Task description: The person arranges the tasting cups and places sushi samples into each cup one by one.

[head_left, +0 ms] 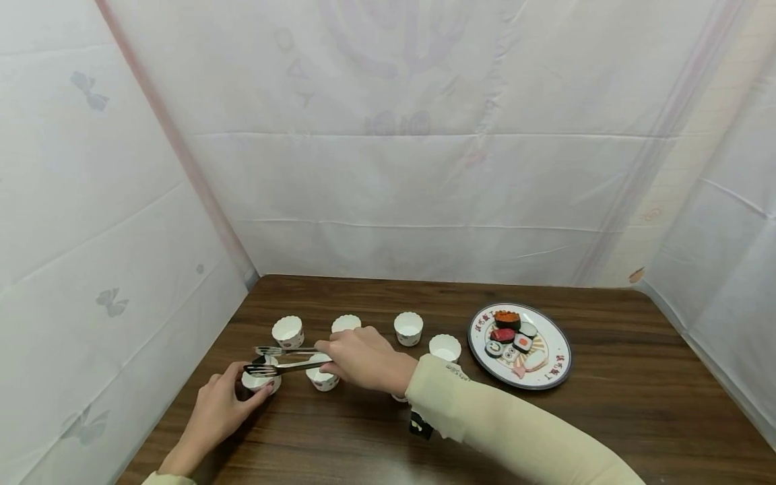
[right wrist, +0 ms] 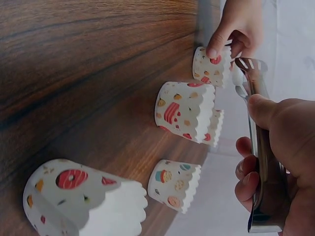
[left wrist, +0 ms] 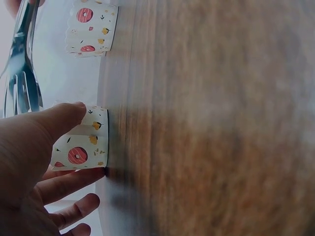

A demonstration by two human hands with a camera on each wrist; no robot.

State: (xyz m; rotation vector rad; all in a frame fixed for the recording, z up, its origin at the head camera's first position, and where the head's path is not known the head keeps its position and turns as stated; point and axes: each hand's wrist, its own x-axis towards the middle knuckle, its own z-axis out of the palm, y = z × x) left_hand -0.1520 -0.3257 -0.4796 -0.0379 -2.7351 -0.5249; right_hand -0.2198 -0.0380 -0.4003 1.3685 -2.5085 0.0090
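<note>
My left hand holds a white paper baking cup at the front left, thumb on one side and fingers on the other. The cup has a printed doughnut pattern and stands on the table. My right hand grips metal serving tongs with slotted, fork-like ends. Their tips reach left over the held cup and are apart in the head view. A small dark thing shows at the tips by the cup's rim; its kind, and whether the tongs pinch it, I cannot tell.
Several other scalloped cups stand around the right hand, some partly hidden beneath it. A round plate with several sushi-like pieces sits to the right on the brown wooden table. White cloth hangs behind and at the sides.
</note>
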